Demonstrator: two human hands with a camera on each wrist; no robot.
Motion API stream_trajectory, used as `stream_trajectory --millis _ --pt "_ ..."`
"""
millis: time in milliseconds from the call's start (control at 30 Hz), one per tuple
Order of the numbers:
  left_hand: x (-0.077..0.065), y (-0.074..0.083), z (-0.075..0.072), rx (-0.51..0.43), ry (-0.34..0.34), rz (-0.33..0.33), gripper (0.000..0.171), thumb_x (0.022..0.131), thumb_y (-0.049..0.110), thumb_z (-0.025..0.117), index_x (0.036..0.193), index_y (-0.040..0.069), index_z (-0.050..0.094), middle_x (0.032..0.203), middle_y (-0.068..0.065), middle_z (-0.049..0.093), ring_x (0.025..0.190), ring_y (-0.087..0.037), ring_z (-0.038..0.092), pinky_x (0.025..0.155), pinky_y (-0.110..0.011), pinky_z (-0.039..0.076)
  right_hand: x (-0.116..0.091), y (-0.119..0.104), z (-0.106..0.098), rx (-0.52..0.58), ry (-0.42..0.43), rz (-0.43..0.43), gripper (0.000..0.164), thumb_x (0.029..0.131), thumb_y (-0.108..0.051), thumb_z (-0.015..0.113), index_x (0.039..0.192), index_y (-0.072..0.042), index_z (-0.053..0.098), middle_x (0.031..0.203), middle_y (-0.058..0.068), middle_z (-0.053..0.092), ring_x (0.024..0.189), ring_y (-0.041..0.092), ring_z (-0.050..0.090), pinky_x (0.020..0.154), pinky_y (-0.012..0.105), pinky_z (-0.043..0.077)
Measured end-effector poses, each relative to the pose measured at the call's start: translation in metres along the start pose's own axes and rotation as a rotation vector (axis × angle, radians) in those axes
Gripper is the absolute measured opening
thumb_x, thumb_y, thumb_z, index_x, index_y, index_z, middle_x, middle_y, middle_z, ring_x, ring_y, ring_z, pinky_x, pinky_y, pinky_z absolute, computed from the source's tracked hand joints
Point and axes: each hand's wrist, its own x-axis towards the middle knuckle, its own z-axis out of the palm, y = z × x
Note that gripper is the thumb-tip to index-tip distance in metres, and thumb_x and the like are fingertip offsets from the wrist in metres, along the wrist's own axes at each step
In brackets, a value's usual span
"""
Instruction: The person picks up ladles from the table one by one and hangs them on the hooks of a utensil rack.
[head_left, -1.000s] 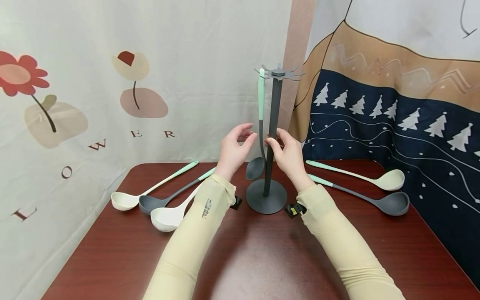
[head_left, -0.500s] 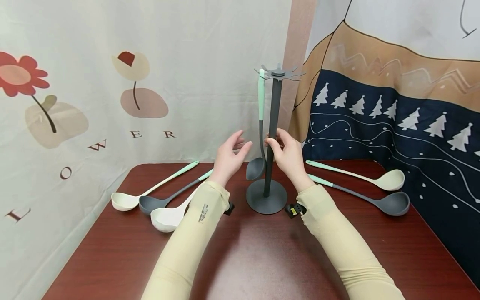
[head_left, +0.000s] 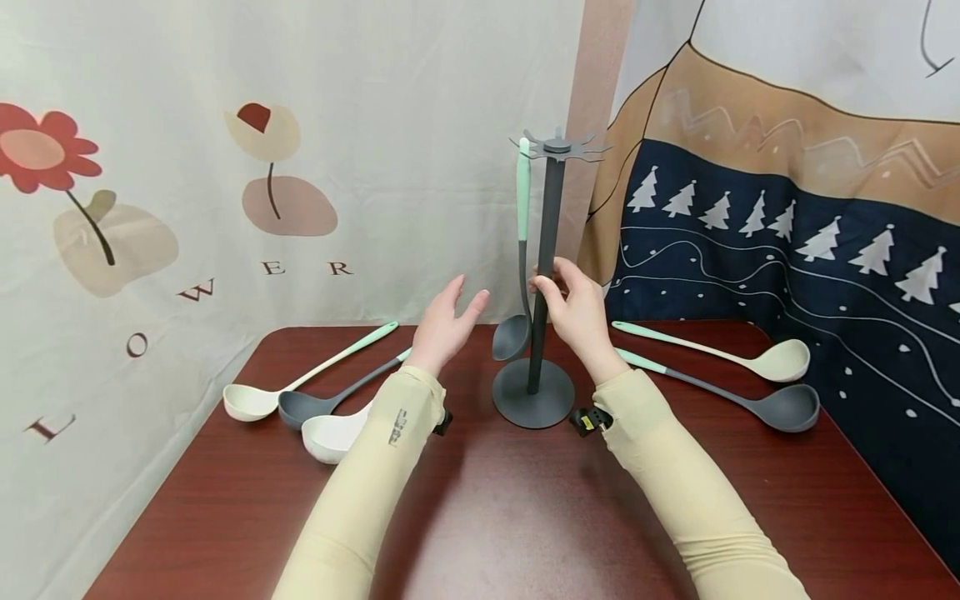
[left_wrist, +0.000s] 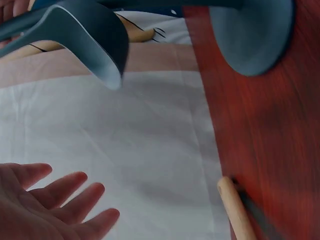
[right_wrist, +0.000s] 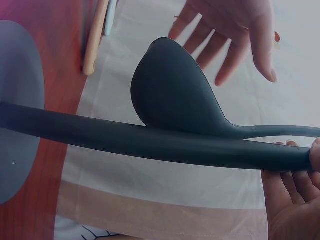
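I read the stand (head_left: 551, 217) as stiff and top-tall, probably light enough to tip, so mid-post is where I'd take hold; its smooth face may slide a little. It stands upright at the centre of my dial, 12 being away from the person. The right hand (head_left: 576, 308), at 2 o'clock, has its fingers wrapped round the post.

The hanging ladle (head_left: 522, 212) hangs bowl-down from the hooks (head_left: 557, 147) at 9 o'clock; whether its bowl touches the post I can't tell. I'd guess it is light and swings easily, best pinched by the mint handle. The left hand (head_left: 442, 325), toward 10, holds nothing, its fingers spread and apart from that ladle.

On the worktop (head_left: 540, 517), hard, glossy and likely slick, three ladles lie round 9: white (head_left: 251, 403), grey (head_left: 302, 408) and a nearer white one (head_left: 327, 439), partly behind the sleeve (head_left: 367, 467). Round 3 lie a cream one (head_left: 783, 361) and a dark one (head_left: 787, 408). A pale printed curtain (head_left: 420, 125) backs 10 to 12, a navy-and-tan one (head_left: 697, 283) 1 to 3.
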Motion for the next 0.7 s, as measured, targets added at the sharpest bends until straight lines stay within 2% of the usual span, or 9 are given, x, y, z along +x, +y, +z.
stream_trajectory --millis 133,400,533,700 --pt "0.0 -0.007 -0.003 0.065 -0.017 -0.027 0.087 0.095 0.071 0.037 0.158 0.011 0.024 0.159 -0.011 0.031 0.144 -0.031 0.03 0.115 -0.049 0.027 0.0 0.001 0.001 0.001 0.001 0.003 0.015 0.098 -0.012 0.063 0.109 -0.003 0.067 0.092 0.01 0.073 0.088 0.021 0.069 0.08 0.039 0.056" --pt "-0.002 -0.019 -0.004 0.168 -0.034 -0.082 0.092 0.094 0.074 0.031 0.158 0.01 0.02 0.159 -0.015 0.029 0.143 -0.038 0.028 0.113 -0.055 0.026 0.001 0.003 0.0 0.0 0.001 -0.004 0.016 0.098 -0.014 0.064 0.109 -0.003 0.067 0.092 0.009 0.073 0.087 0.021 0.068 0.079 0.038 0.056" --pt "-0.004 -0.024 -0.003 0.21 -0.051 -0.119 0.099 0.09 0.08 0.029 0.16 0.013 0.013 0.16 -0.015 0.024 0.143 -0.042 0.024 0.113 -0.061 0.019 0.001 0.003 0.0 -0.001 0.005 -0.009 0.015 0.098 -0.014 0.064 0.109 -0.004 0.067 0.091 0.009 0.072 0.086 0.021 0.068 0.078 0.038 0.055" --pt "-0.005 -0.031 0.0 0.275 -0.071 -0.174 0.105 0.084 0.086 0.031 0.161 0.018 0.008 0.161 -0.013 0.021 0.145 -0.042 0.019 0.112 -0.066 0.012 0.0 0.002 0.001 -0.001 0.004 -0.011 0.015 0.098 -0.014 0.064 0.109 -0.004 0.067 0.092 0.01 0.072 0.086 0.022 0.068 0.078 0.038 0.055"
